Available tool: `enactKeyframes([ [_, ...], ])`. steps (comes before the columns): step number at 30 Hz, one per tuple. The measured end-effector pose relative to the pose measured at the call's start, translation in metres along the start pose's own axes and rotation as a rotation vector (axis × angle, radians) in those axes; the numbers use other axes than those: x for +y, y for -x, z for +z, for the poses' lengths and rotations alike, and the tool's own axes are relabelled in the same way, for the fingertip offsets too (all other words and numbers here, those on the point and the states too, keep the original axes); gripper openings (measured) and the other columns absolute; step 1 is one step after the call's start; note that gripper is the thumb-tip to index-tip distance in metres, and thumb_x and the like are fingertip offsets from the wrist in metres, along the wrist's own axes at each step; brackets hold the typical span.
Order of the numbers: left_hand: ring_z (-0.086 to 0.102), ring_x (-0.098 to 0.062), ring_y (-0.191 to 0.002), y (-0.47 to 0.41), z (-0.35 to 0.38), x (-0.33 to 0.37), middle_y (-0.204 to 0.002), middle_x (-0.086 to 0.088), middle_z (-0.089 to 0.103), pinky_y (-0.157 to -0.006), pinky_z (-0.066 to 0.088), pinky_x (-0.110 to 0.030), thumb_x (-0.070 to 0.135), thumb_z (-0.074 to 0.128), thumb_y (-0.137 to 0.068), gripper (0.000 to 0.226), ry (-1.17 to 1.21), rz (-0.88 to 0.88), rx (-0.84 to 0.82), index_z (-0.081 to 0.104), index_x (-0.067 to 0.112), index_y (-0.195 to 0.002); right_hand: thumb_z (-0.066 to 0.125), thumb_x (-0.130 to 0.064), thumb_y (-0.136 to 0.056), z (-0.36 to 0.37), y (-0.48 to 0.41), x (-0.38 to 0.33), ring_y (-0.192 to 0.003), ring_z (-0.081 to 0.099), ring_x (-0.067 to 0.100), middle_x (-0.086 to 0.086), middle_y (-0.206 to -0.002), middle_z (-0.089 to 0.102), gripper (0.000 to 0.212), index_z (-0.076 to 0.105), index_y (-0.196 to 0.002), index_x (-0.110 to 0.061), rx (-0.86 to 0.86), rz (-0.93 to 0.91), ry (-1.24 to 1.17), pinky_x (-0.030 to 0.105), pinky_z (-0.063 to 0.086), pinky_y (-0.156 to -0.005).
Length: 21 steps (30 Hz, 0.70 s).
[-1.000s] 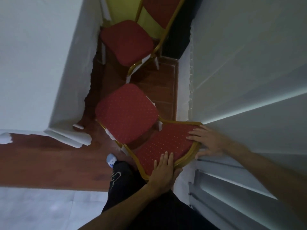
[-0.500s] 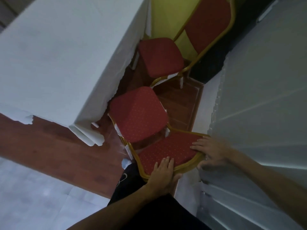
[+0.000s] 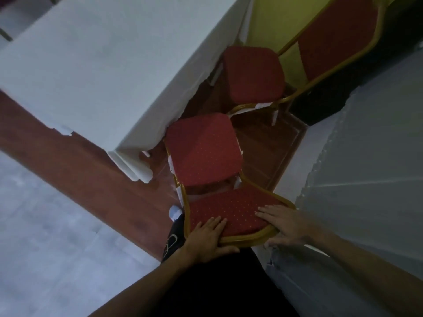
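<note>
A red padded chair (image 3: 203,149) with a gold frame stands just in front of me, its backrest (image 3: 231,210) nearest. My left hand (image 3: 209,236) grips the backrest's top rail at its left end, fingers lying on the red padding and thumb under the gold rim. My right hand (image 3: 286,224) holds the rail's right end the same way, fingers on the padding and thumb below the frame. The chair sits between two white-draped tables.
A second red chair (image 3: 254,75) stands farther back against a yellow wall (image 3: 272,21). A white-clothed table (image 3: 91,72) is at the left, another white cloth (image 3: 370,161) at the right. Brown wooden floor (image 3: 267,143) runs between them; pale tiles (image 3: 45,225) lie at the lower left. My dark trousers and a shoe (image 3: 175,211) show below the chair.
The view has swung, so the left table and far chair show more fully. Both hands have kept their hold on the backrest; the chair looks turned slightly.
</note>
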<state>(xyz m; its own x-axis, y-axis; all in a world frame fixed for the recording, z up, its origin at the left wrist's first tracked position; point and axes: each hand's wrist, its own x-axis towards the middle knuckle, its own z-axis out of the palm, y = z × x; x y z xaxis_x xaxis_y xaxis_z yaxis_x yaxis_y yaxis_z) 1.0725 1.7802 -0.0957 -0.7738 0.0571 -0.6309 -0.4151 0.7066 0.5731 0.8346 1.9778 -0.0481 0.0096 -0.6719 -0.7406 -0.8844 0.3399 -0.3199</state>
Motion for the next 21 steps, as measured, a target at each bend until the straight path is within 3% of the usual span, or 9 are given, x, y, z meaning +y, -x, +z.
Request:
enactKeyframes([
  [4, 0.022, -0.018, -0.148, 0.005, 0.016, 0.007, -0.161, 0.005, 0.024, -0.12, 0.013, -0.042, 0.098, 0.021, -0.069, 0.111, -0.009, -0.089, 0.225, 0.022, 0.03, -0.156, 0.028, -0.098, -0.072, 0.008, -0.004, 0.01, -0.15, 0.019, 0.019, -0.002, -0.163, 0.02, 0.112, 0.02, -0.158, -0.027, 0.085, -0.052, -0.021, 0.034, 0.004, -0.12],
  [8, 0.032, -0.02, -0.144, 0.008, 0.029, 0.016, -0.156, 0.002, 0.036, -0.119, 0.02, -0.044, 0.097, 0.025, -0.072, 0.108, 0.01, -0.122, 0.357, 0.033, 0.026, -0.153, 0.037, -0.093, -0.077, 0.016, -0.004, 0.023, -0.147, 0.029, 0.022, -0.003, -0.16, 0.029, 0.103, 0.027, -0.156, -0.028, 0.157, -0.144, -0.064, 0.039, 0.016, -0.121],
  [15, 0.039, -0.03, -0.14, 0.011, 0.047, 0.039, -0.151, -0.005, 0.043, -0.116, 0.028, -0.05, 0.095, 0.028, -0.075, 0.108, 0.003, -0.202, 0.374, 0.04, 0.018, -0.15, 0.042, -0.084, -0.086, 0.028, 0.0, 0.047, -0.138, 0.044, 0.024, -0.001, -0.152, 0.044, 0.088, 0.042, -0.149, -0.023, 0.279, -0.312, -0.015, 0.049, 0.037, -0.113],
  [21, 0.047, -0.032, -0.134, 0.01, 0.078, 0.064, -0.146, -0.007, 0.05, -0.112, 0.034, -0.052, 0.092, 0.034, -0.077, 0.103, 0.047, -0.265, 0.435, 0.048, 0.016, -0.145, 0.045, -0.078, -0.089, 0.035, 0.007, 0.063, -0.132, 0.052, 0.027, 0.003, -0.146, 0.052, 0.081, 0.047, -0.145, -0.019, 0.309, -0.408, 0.083, 0.05, 0.044, -0.107],
])
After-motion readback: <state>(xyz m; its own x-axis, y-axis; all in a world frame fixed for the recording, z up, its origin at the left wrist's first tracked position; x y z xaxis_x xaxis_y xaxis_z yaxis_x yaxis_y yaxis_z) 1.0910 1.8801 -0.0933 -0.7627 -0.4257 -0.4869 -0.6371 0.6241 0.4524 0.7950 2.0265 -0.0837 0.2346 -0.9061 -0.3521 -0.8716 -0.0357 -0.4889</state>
